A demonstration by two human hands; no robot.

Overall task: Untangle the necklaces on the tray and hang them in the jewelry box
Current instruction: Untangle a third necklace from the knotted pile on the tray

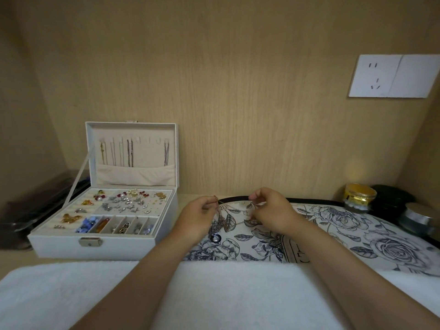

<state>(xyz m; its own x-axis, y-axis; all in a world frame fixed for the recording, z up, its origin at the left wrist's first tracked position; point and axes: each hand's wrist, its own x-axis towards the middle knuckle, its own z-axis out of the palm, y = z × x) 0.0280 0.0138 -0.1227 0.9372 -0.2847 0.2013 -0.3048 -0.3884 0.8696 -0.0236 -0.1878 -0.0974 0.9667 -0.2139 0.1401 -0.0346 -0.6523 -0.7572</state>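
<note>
Just right of the jewelry box, over the tray, our left grip pinches the tangled necklaces aloft while our right grip pinches one loose length of them, so we should tease loops apart gently, never tugging, lest knots tighten.

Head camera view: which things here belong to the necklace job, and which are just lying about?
Job: left hand and right hand, both pinching the tangled necklaces; floral tray; open jewelry box.
Lying about: gold jar, black jar, silver-lidded jar, wall socket, white towel.
</note>
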